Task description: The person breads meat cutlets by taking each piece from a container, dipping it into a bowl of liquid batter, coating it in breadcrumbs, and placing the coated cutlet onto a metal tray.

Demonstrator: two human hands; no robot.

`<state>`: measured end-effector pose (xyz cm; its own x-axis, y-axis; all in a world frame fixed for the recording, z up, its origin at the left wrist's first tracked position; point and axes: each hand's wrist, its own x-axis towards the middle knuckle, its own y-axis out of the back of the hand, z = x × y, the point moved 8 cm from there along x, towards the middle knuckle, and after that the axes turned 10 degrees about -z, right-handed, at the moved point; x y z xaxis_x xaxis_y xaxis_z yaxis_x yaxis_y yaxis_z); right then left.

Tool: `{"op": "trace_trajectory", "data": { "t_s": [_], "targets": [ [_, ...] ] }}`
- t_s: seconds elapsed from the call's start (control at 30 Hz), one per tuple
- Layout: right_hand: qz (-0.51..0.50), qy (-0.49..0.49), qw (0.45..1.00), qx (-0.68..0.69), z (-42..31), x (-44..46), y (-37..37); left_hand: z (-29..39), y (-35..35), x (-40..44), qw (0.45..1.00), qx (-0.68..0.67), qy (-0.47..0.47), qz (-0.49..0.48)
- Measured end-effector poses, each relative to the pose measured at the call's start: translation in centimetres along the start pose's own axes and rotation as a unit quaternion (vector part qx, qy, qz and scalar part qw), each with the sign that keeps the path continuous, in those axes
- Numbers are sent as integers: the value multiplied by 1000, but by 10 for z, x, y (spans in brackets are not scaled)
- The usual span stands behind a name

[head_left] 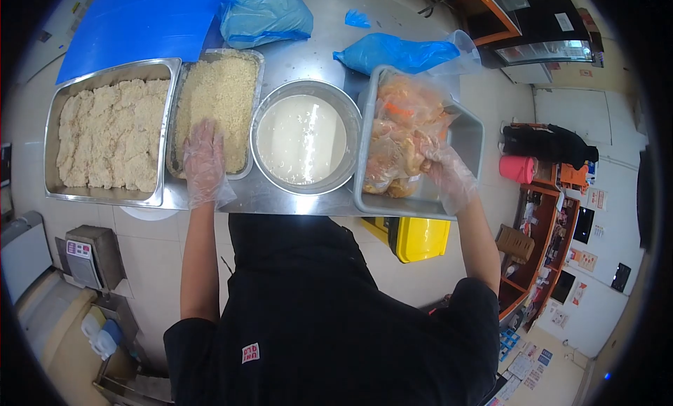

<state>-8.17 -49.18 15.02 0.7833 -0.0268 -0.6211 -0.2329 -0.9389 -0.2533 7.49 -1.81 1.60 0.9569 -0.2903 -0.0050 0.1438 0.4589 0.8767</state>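
Note:
My left hand [204, 157], in a clear plastic glove, lies with its fingers stretched out on the crumbs [217, 91] in a clear rectangular tub [250, 136]. My right hand [440, 162], gloved too, is closed on a piece of meat [411, 154] inside the grey bin [471, 136]. Other pieces in clear plastic bags [401, 98] fill the bin's left side. Between the tub and the bin stands a round metal bowl [261, 164] of white liquid [298, 136]. At the far left, crumb-coated pieces [109, 136] cover the bottom of a metal tray [170, 91].
Behind the containers on the metal table [319, 56] lie two blue plastic bags [265, 17] [399, 53] and a blue board [140, 21]. A yellow bin [423, 239] stands below the table's near edge. Shelves [536, 245] are at the right.

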Motion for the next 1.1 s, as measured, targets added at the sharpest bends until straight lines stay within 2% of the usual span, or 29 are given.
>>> {"op": "trace_trajectory", "data": {
  "t_s": [0.07, 0.17, 0.27, 0.37, 0.47, 0.57, 0.67, 0.77, 0.87, 0.97, 1.07, 1.1],
  "targets": [
    [24, -14, 995, -93, 5, 0, 20, 2, 1, 0, 1000, 11, 2, -6],
    [-12, -36, 995, -97, 5, 1, 3, 2, 2, 0, 1000, -7, 2, -8],
    [49, -66, 987, -139, 5, -4, -3, -1, -1, 1, 1000, -1, 6, -15],
    [41, -56, 985, -157, 4, 0, -10, 1, 0, -1, 1000, -1, 4, -8],
    [105, -22, 975, -193, -5, -1, -11, -3, -3, 0, 1000, -10, 4, -11],
    [62, -17, 986, -153, -4, -2, -3, -3, -3, 1, 1000, -12, 5, -9],
    [83, -25, 995, -45, -10, -7, -9, -1, -1, 0, 1000, -8, 1, -7],
    [47, -1, 993, -110, -15, -7, -21, 0, -1, 1, 1000, 3, -1, -5],
    [63, -58, 917, -389, -15, -2, 10, 0, 0, 0, 1000, 2, -2, 2],
    [116, -24, 850, -513, -39, -9, -9, 5, 5, -1, 1000, 5, -3, 15],
    [142, 210, 680, -688, -61, -19, -26, 4, 4, -1, 1000, 4, -2, 15],
    [128, 259, 651, -702, -69, -27, -43, 4, 3, -1, 1000, 8, -3, 13]
  ]
}}
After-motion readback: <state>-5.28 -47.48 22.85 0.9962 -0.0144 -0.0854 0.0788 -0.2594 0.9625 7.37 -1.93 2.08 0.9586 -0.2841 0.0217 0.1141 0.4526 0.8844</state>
